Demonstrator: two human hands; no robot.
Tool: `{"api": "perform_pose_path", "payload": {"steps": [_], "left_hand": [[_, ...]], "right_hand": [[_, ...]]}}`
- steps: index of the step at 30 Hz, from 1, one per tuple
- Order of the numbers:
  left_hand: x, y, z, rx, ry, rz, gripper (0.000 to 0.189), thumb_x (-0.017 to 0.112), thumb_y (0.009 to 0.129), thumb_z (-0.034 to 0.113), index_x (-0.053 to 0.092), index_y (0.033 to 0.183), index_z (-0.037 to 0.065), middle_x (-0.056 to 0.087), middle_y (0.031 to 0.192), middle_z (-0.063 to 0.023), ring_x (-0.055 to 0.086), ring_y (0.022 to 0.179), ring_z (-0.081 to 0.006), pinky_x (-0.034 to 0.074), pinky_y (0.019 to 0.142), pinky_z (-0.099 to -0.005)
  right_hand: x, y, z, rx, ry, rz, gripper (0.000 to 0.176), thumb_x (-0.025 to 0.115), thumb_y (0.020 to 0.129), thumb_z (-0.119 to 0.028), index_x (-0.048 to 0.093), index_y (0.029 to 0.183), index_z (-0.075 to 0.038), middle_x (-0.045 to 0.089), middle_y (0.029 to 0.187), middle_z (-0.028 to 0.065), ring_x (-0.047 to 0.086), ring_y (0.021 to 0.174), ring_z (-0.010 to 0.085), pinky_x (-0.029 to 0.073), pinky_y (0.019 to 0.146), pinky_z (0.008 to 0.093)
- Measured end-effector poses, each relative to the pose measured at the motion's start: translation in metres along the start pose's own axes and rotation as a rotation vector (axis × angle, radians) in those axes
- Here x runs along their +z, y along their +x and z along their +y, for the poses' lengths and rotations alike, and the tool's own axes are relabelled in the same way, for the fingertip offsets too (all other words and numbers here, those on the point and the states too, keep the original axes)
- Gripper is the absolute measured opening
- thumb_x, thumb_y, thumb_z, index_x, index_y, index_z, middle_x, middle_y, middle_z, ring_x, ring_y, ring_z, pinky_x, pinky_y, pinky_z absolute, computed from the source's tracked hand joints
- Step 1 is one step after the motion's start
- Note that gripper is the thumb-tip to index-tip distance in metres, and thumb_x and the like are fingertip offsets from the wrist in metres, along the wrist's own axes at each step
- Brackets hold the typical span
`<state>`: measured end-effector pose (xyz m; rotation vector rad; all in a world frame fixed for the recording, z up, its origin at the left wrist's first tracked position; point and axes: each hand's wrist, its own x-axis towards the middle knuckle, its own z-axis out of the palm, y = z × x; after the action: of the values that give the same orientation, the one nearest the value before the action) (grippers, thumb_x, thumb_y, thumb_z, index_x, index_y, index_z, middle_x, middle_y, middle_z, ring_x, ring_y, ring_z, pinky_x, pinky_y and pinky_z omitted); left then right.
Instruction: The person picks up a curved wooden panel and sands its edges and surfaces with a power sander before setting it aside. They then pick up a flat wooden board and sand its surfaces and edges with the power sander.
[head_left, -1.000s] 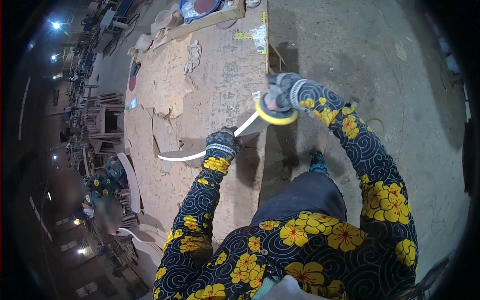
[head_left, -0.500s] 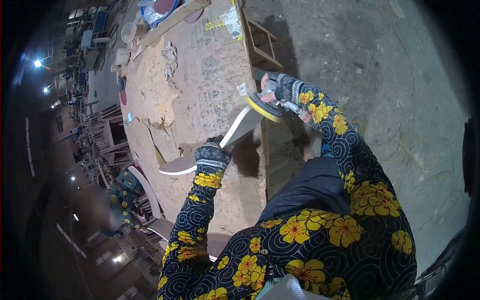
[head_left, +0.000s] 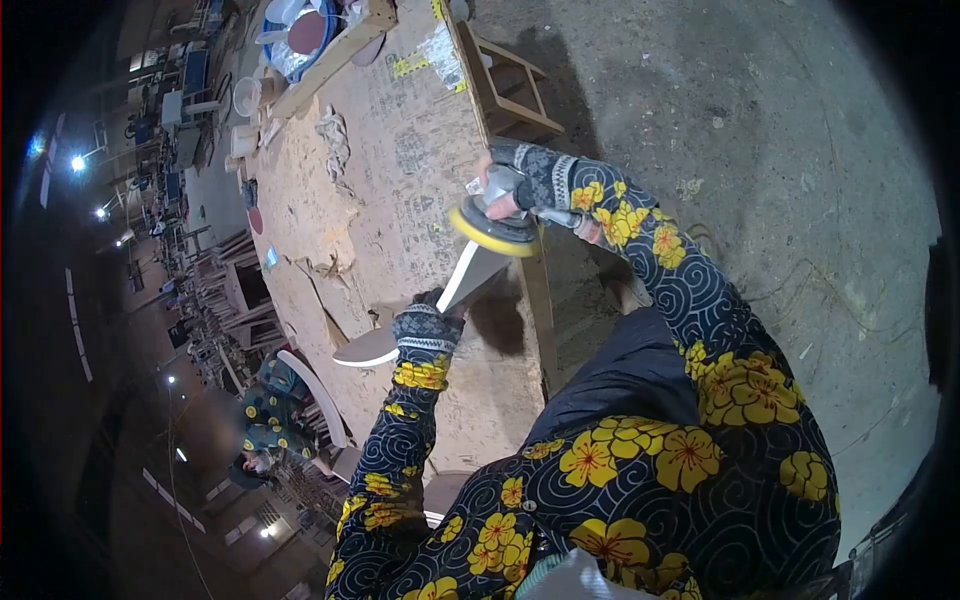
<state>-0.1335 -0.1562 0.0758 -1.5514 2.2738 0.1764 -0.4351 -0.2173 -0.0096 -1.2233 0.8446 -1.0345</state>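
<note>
We work a round sander over one end of a curved board.
Our right hand (head_left: pixel 516 174) is wrapped around the sander (head_left: pixel 492 236), its yellow-edged pad covering the far right end of the board (head_left: pixel 476 274); we cannot tell how firmly it presses. Our left hand (head_left: pixel 428 326) grips the board's middle, over the near part of the worktable (head_left: pixel 400 215); a crumpled rag (head_left: pixel 334 142) lies far left.

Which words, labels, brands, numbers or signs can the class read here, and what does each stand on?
No text is readable.
Dark print on the worktable: too blurred.
Dark marks on the yellow tape strip: too small.
Small white patch near the sander: nothing legible.
</note>
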Motion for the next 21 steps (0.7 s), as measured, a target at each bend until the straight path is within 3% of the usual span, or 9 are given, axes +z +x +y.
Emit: {"api": "perform_pose_path", "payload": {"steps": [7,10,14,16,19,20,21], "left_hand": [[0.004,0.004,-0.006,-0.002,-0.046,-0.018,0.047,0.072,0.079,0.039,0.066,0.113,0.008,0.069,0.098,-0.0173,0.067,0.088,-0.0366,0.053,0.08,-0.0464],[0.003,0.006,-0.005,-0.043,-0.054,-0.027,0.046,0.073,0.078,0.038,0.067,0.113,0.009,0.069,0.098,-0.0175,0.067,0.089,-0.0365,0.053,0.08,-0.0459],[-0.007,0.006,0.003,-0.099,-0.089,-0.075,0.045,0.073,0.078,0.037,0.067,0.114,0.01,0.069,0.099,-0.017,0.067,0.089,-0.0368,0.053,0.08,-0.0456],[-0.001,0.005,-0.002,-0.063,-0.06,-0.04,0.045,0.073,0.078,0.037,0.067,0.114,0.01,0.069,0.099,-0.0167,0.067,0.09,-0.0366,0.053,0.08,-0.0458],[-0.004,0.007,-0.002,-0.059,-0.066,-0.076,0.046,0.073,0.078,0.037,0.067,0.113,0.01,0.069,0.099,-0.0165,0.067,0.09,-0.0365,0.053,0.08,-0.0459],[-0.006,0.008,0.0,-0.068,-0.075,-0.102,0.046,0.073,0.078,0.037,0.067,0.113,0.009,0.069,0.099,-0.0165,0.067,0.09,-0.0364,0.053,0.08,-0.0459],[-0.007,0.006,0.003,-0.053,-0.077,-0.082,0.046,0.073,0.077,0.037,0.067,0.113,0.009,0.069,0.099,-0.0166,0.066,0.09,-0.0365,0.053,0.08,-0.0459]], "right_hand": [[-0.004,-0.026,0.118,0.42,0.012,0.088,0.041,0.086,0.069,-0.026,0.062,0.098,-0.011,0.063,0.09,0.0046,0.061,0.092,0.0173,0.048,0.083,0.0333],[-0.003,-0.023,0.112,0.358,0.015,0.106,0.04,0.086,0.069,-0.026,0.063,0.098,-0.011,0.063,0.091,0.0047,0.061,0.092,0.0174,0.048,0.083,0.0334],[0.007,-0.019,0.011,0.141,-0.04,0.146,0.04,0.086,0.069,-0.026,0.063,0.098,-0.01,0.063,0.091,0.0047,0.061,0.092,0.0174,0.048,0.083,0.0334],[0.019,-0.022,-0.008,-0.026,-0.135,0.24,0.039,0.086,0.069,-0.026,0.063,0.097,-0.011,0.063,0.093,0.0059,0.061,0.091,0.0194,0.048,0.084,0.0337],[0.018,-0.024,0.063,0.181,0.018,0.246,0.039,0.086,0.069,-0.028,0.063,0.095,-0.012,0.063,0.091,0.0062,0.061,0.09,0.0206,0.049,0.084,0.0344],[0.017,-0.032,0.09,0.213,0.078,0.268,0.056,0.089,0.064,-0.04,0.063,0.103,-0.009,0.066,0.102,0.0125,0.064,0.096,0.0245,0.052,0.086,0.0381],[0.014,-0.036,0.099,0.355,0.088,0.266,0.057,0.089,0.063,-0.04,0.063,0.102,-0.007,0.067,0.102,0.0135,0.065,0.094,0.024,0.052,0.086,0.0371]]}}
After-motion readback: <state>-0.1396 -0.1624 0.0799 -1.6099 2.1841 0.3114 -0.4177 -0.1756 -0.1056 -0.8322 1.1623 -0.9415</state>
